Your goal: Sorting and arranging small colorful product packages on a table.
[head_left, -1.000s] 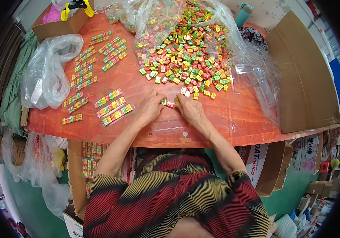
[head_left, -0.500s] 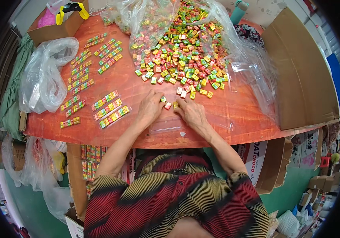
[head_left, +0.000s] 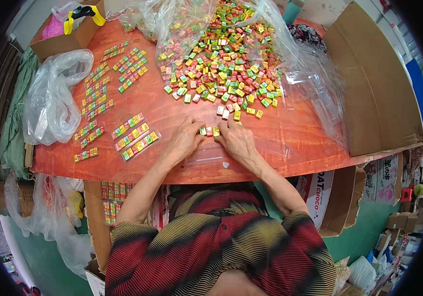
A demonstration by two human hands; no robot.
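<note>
Three small candy-sized boxes, a red one [head_left: 209, 131] in the middle, stand side by side in a short row on the red-brown table [head_left: 290, 148]. My left hand [head_left: 184, 139] presses the row's left end with closed fingertips. At the other end, the thumb and fingers of my right hand [head_left: 237, 143] close on the yellow box [head_left: 216, 131]. Another yellow box shows partly behind the right fingers. A clear plastic tray [head_left: 206, 159] lies between my wrists. Just beyond my hands are a few loose boxes [head_left: 225, 114], at the near edge of a large colourful pile [head_left: 231, 74].
Rows of boxes in clear trays [head_left: 136, 137] lie to the left, with more rows [head_left: 98, 106] farther out. A crumpled plastic bag [head_left: 56, 98] sits at the left edge. Clear sheeting [head_left: 315, 98] and a tall cardboard box [head_left: 369, 84] stand on the right.
The boxes between my hands were spaced apart and are now pushed together into a row. My right hand has shifted slightly left, toward my left hand. The whole view has shifted a little.
</note>
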